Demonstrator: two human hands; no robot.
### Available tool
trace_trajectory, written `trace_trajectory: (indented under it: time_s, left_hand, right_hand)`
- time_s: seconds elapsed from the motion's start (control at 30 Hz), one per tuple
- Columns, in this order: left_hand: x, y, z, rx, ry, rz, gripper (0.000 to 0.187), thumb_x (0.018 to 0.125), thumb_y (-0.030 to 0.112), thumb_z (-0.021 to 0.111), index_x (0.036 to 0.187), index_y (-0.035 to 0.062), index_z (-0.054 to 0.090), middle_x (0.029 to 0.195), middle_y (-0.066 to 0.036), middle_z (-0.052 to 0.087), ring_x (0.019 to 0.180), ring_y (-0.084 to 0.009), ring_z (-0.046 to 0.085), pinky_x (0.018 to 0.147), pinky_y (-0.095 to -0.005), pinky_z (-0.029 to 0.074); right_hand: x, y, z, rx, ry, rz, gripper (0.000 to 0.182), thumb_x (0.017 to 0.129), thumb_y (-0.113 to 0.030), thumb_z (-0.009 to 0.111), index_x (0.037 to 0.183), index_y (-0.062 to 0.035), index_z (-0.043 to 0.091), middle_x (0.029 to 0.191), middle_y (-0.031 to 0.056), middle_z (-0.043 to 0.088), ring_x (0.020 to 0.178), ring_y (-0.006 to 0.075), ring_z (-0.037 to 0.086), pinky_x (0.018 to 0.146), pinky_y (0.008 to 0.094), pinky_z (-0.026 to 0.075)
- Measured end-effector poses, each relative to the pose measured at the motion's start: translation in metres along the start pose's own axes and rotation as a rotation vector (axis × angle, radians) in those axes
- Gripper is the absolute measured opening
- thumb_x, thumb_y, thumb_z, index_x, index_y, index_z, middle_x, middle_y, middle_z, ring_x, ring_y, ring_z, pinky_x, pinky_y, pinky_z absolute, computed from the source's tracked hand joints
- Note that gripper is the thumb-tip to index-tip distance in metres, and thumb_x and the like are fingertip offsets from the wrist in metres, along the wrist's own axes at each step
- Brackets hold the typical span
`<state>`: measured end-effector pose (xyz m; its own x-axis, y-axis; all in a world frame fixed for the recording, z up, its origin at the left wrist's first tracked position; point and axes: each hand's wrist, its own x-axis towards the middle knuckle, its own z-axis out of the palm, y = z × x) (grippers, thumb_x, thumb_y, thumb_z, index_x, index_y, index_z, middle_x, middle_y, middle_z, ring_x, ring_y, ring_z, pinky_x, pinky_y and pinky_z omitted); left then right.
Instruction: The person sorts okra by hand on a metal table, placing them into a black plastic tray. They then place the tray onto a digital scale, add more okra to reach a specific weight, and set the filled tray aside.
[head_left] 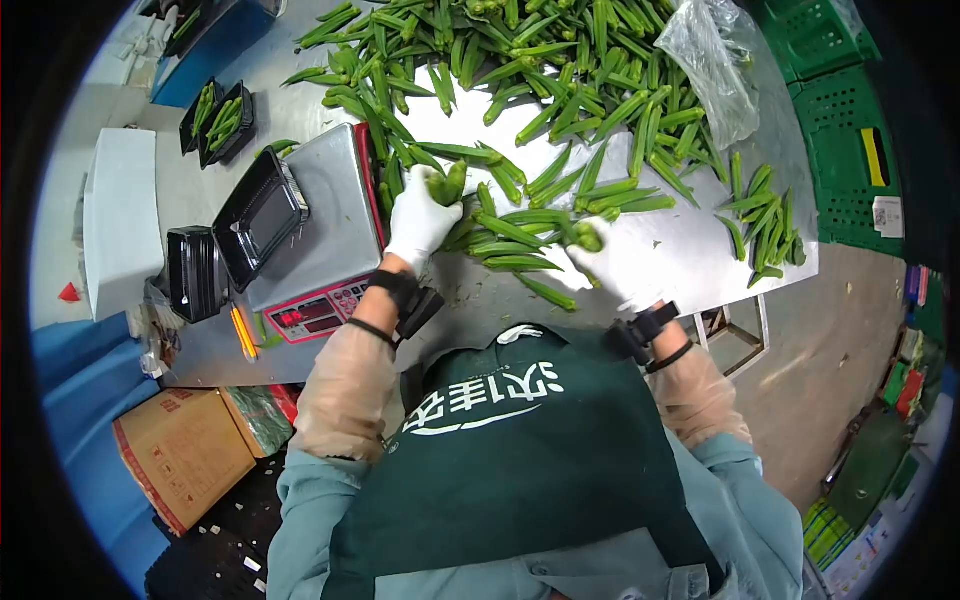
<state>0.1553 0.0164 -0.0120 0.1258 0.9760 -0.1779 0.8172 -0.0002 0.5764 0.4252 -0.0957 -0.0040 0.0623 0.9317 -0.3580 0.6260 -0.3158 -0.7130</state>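
In a white glove, my left hand (418,222) is closed around some green okra pods (447,186), just right of a digital scale (318,210). My right hand (612,265), gloved as well, has its fingers closed on okra (584,237) farther right. Between the hands lie several loose pods (505,228) on the metal table. A large okra heap (540,60) spreads beyond them. An open black plastic tray (258,215) rests tilted on the left part of the scale.
Two black trays of okra (226,124) stand at the back left, with stacked black trays (194,272) nearer. A clear plastic bag (712,75) lies by the heap. A small okra group (765,225) sits near the right edge, beside green crates (845,150). A cardboard box (185,450) is below left.
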Motion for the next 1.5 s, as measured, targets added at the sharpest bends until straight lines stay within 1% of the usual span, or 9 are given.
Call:
trace_trajectory:
  time_s: [0.07,0.13,0.2,0.4,0.63,0.97,1.23,1.4,1.5]
  left_hand:
    - [-0.005,-0.001,-0.018,-0.83,-0.151,-0.034,0.038,0.081,0.011,0.073,0.114,0.0012,0.057,0.102,-0.013,0.069,0.086,-0.0283,0.069,0.077,-0.039,0.056]
    - [-0.019,0.008,-0.041,-1.513,-0.47,-0.316,0.034,0.09,0.008,0.063,0.121,-0.0036,0.057,0.119,-0.017,0.064,0.104,-0.025,0.065,0.092,-0.0404,0.055]
    - [-0.03,0.009,-0.042,-1.734,-0.567,-0.489,0.038,0.091,0.008,0.061,0.126,-0.0051,0.054,0.125,-0.02,0.061,0.11,-0.0268,0.063,0.096,-0.0428,0.054]
    - [-0.055,0.022,-0.042,-1.604,-0.645,-0.352,0.043,0.1,0.021,0.054,0.138,0.0034,0.045,0.134,-0.012,0.054,0.12,-0.0238,0.056,0.103,-0.0421,0.045]
    - [-0.062,0.007,-0.067,-1.88,-0.774,-0.367,0.051,0.103,0.041,0.044,0.14,0.0063,0.043,0.14,-0.009,0.05,0.127,-0.0236,0.05,0.11,-0.0424,0.037]
    - [-0.087,-0.026,-0.096,-1.466,-0.544,-0.205,0.045,0.09,0.007,0.065,0.132,0.0004,0.052,0.123,-0.009,0.062,0.11,-0.0183,0.06,0.096,-0.0353,0.048]
    - [-0.099,-0.036,-0.107,-1.478,-0.465,-0.2,0.035,0.088,0.004,0.064,0.122,-0.0019,0.056,0.11,-0.009,0.064,0.097,-0.0189,0.064,0.086,-0.0363,0.053]
    - [-0.1,-0.031,-0.102,-1.546,-0.506,-0.169,0.034,0.089,0.006,0.063,0.121,-0.0021,0.056,0.108,-0.009,0.064,0.093,-0.0192,0.065,0.081,-0.0355,0.055]
    - [-0.102,-0.018,-0.094,-1.212,-0.427,-0.05,0.032,0.085,0.002,0.069,0.116,-0.0021,0.062,0.106,-0.006,0.068,0.091,-0.012,0.063,0.081,-0.0285,0.052]
  right_hand:
    - [0.0,-0.006,-0.022,0.461,-0.106,0.095,0.027,0.087,-0.022,0.07,0.105,-0.0039,0.064,0.087,0.0058,0.069,0.076,0.0158,0.065,0.068,0.0305,0.051]
    - [0.012,0.005,-0.022,0.832,-0.237,0.22,0.024,0.092,-0.018,0.065,0.111,-0.0026,0.063,0.088,0.0045,0.067,0.075,0.0101,0.062,0.066,0.0254,0.051]
    - [0.011,-0.021,-0.016,1.231,-0.29,0.238,0.027,0.093,-0.019,0.064,0.114,-0.0024,0.062,0.095,0.006,0.068,0.081,0.0137,0.065,0.07,0.028,0.055]
    - [0.019,-0.056,0.036,1.398,-0.408,0.253,0.03,0.095,-0.018,0.06,0.121,-0.0027,0.059,0.104,0.0062,0.068,0.086,0.015,0.065,0.071,0.0282,0.053]
    - [0.01,-0.075,0.073,1.757,-0.553,0.289,0.04,0.1,-0.017,0.049,0.135,0.0031,0.047,0.135,0.017,0.054,0.121,0.0272,0.055,0.104,0.0438,0.042]
    - [-0.011,-0.151,0.086,1.549,-0.425,0.146,0.03,0.09,-0.002,0.064,0.119,0.0014,0.059,0.113,0.0095,0.066,0.102,0.0182,0.063,0.088,0.0323,0.052]
    - [-0.028,-0.171,0.102,1.209,-0.154,0.132,0.024,0.081,-0.007,0.074,0.102,-0.0012,0.065,0.087,0.0022,0.067,0.073,0.0105,0.062,0.065,0.0258,0.05]
    - [-0.037,-0.168,0.103,0.951,0.026,-0.023,0.023,0.082,-0.009,0.074,0.101,-0.0003,0.065,0.088,0.0036,0.068,0.075,0.0085,0.061,0.066,0.0249,0.05]
    - [-0.04,-0.146,0.112,0.9,0.155,-0.059,0.028,0.08,-0.011,0.076,0.103,0.0007,0.066,0.091,0.0039,0.069,0.075,0.008,0.06,0.066,0.0244,0.05]
